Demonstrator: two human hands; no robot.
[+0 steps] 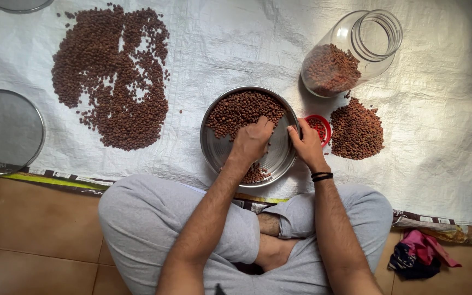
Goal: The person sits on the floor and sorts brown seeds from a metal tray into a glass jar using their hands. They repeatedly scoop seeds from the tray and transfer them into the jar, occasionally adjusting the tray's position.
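Our left hand is cupped loose over the brown chickpeas, right hand gripping the steel plate rim; tilt it carelessly and they'd probably roll onto the white sheet.

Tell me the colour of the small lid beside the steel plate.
Red; the lid lies just right of the plate, partly behind the right hand. Head view.

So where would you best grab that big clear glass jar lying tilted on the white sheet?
Probably around the narrow neck just below the open mouth of the clear glass jar, coming from the upper right. The jar leans with its mouth that way, and the brown seeds sit in the wider lower end, so the neck is bare and slimmer.
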